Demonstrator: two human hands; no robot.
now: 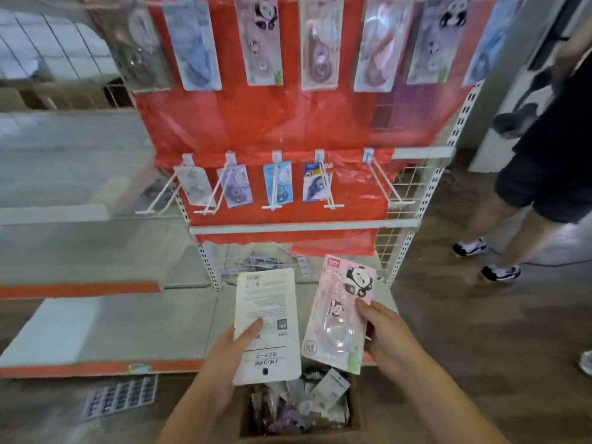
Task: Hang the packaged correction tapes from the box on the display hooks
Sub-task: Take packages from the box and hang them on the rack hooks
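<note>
Setting: shop aisle, wood-look floor, white rack (pixel 426 200) backed with red sheet (pixel 288 123); pale shelving off to the left; sheet of small dark items (pixel 121 395) lying on the floor at lower left.
Top row: packaged correction tapes (pixel 317 43) hanging side by side, blurred, hooks themselves hard to make out.
Lower hooks: five white display hooks (pixel 272 187); four from the left each carrying a pack, fifth hook (pixel 382 184) at the right bare.
Box: brown cardboard box (pixel 355 421) on the floor just below the hands, open, holding a jumble of packs; count impossible to tell.
Left hand (pixel 224 363): closed on a white pack (pixel 266 325), thumb pressed on its printed back, fingers hidden behind; pack upside down, hang hole at the bottom edge.
Right hand (pixel 387 338): pinching a pink panda pack (pixel 339 312) by its right edge, front showing, upright but tilted; hole end hard to read.
Bystander: second person (pixel 541 174) in dark shorts and sneakers standing at right, well apart from the rack.
Step in hand: judged as sorting, both packs lifted clear of the box, none on a hook yet.
Next move, as a guess: carry the pink pack to the bare fifth hook, line the hang hole with the hook tip, slide back; white pack needs turning end for end first.
</note>
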